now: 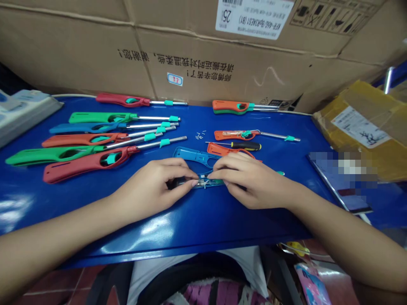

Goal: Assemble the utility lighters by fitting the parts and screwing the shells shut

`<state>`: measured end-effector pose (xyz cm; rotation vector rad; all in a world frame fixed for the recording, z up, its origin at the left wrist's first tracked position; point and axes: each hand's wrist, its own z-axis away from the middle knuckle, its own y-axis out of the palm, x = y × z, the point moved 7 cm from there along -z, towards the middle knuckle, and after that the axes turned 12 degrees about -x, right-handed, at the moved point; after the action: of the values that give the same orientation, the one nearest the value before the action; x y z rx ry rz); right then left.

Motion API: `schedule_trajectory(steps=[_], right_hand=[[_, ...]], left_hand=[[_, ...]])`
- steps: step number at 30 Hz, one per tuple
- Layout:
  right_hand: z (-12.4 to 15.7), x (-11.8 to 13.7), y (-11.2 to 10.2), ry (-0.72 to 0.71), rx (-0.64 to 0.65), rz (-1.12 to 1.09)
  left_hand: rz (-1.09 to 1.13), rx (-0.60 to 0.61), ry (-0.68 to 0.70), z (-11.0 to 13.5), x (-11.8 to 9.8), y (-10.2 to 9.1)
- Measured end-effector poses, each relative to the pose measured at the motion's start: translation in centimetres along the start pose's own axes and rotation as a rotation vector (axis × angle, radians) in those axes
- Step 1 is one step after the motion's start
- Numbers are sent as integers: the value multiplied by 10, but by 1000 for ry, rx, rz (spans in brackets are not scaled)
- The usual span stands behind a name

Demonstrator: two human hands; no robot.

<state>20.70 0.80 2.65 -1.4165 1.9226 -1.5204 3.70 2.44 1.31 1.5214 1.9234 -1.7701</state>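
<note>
On the blue table my left hand and my right hand meet over a small opened lighter body with teal and metal inner parts. Both hands pinch it, fingers closed on its two ends. Just beyond my fingers lie a blue lighter shell half, an orange shell half and a black-and-yellow screwdriver. An opened orange lighter with its metal tube lies farther back.
Several long-nosed lighters in green, blue, orange and red lie in a row at the left. Another orange-green one rests by the cardboard boxes at the back. A phone lies right; tiny screws sit mid-table.
</note>
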Motion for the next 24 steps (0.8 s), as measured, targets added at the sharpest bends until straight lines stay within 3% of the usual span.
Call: schedule_trajectory(steps=[10,17,24], right_hand=[[-2,2,-3,-37,-76,2],[0,3,-7,-70,-111,27],[3,8,6,-123,94,89]], left_hand=[[-75,-25,37,2,1,0],[-240,-62,194,4,-11,-7],[-375,-56,329,5,-13,-10]])
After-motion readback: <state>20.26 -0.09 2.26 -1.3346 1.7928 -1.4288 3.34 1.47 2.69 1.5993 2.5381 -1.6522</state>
